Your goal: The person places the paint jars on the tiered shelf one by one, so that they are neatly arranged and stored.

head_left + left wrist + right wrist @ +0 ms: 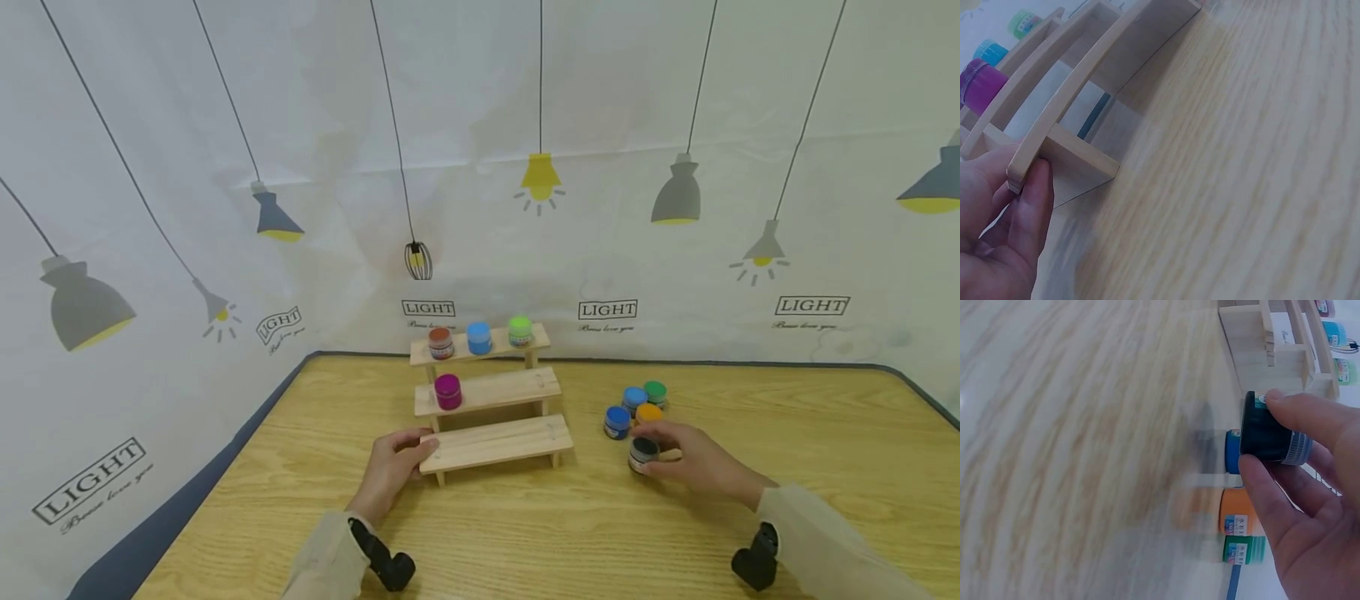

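Note:
My left hand point(384, 471) grips the left end of the lowest step of a three-step wooden display rack point(498, 444); in the left wrist view, thumb and fingers point(1034, 200) close round the board's end. A magenta paint jar point(448, 392) stands on the middle step. On the top step are a brown-red jar point(441, 343), a light blue jar point(479, 339) and a lime green jar point(520, 332). To the right of the rack, my right hand point(701, 460) pinches a near-black paint jar point(1266, 434) between thumb and fingers.
Just beyond the right hand, a dark blue jar point(617, 422), a mid-blue jar point(634, 401), a green jar point(655, 393) and an orange jar point(649, 414) cluster on the wooden table point(525, 533). A white curtain point(480, 225) printed with lamps hangs behind the table's far edge.

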`<control>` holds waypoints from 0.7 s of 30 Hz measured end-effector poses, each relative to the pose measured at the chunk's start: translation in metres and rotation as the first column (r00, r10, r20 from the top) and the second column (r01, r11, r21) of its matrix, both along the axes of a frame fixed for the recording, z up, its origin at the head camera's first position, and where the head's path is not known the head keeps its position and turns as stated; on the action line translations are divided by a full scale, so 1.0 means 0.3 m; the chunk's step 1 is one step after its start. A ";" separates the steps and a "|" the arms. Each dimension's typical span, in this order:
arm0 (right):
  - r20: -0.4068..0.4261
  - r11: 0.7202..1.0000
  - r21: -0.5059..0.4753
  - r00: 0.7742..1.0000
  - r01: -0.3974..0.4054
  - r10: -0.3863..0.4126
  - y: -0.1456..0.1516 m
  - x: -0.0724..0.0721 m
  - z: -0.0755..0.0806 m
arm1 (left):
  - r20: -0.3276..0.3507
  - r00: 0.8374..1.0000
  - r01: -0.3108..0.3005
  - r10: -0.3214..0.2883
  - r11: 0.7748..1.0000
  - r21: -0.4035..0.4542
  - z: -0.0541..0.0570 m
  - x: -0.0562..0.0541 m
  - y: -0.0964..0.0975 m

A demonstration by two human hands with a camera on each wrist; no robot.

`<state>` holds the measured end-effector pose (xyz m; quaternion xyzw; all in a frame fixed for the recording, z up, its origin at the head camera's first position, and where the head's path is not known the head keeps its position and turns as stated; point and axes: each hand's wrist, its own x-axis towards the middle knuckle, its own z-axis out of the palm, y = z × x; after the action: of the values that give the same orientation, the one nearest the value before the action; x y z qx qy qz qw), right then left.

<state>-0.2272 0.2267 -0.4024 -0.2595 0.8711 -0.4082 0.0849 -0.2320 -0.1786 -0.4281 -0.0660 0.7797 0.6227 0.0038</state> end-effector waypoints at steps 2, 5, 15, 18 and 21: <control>-0.017 1.000 -0.009 1.000 -0.005 0.004 -0.005 0.003 0.007 | 0.000 1.000 -0.003 0.003 1.000 0.001 0.000 0.000 0.000; -0.084 1.000 -0.011 0.996 -0.016 0.016 -0.017 0.006 0.017 | -0.005 1.000 -0.002 0.002 1.000 0.002 0.001 0.000 0.000; -0.137 0.997 -0.070 0.990 -0.033 0.023 -0.081 0.020 0.044 | -0.018 1.000 -0.004 0.004 1.000 0.015 -0.010 -0.003 0.001; -0.143 0.997 -0.077 0.990 -0.026 0.014 -0.109 0.018 0.058 | -0.019 1.000 -0.004 0.004 1.000 0.020 -0.012 -0.005 0.000; -0.156 0.997 -0.074 0.988 -0.030 0.018 -0.142 0.010 0.077 | -0.019 1.000 -0.003 0.003 1.000 0.018 -0.012 -0.006 0.001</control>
<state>-0.2243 0.1841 -0.3793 -0.3042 0.8557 -0.4185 0.0117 -0.2340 -0.1782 -0.4316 -0.0614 0.7740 0.6302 -0.0039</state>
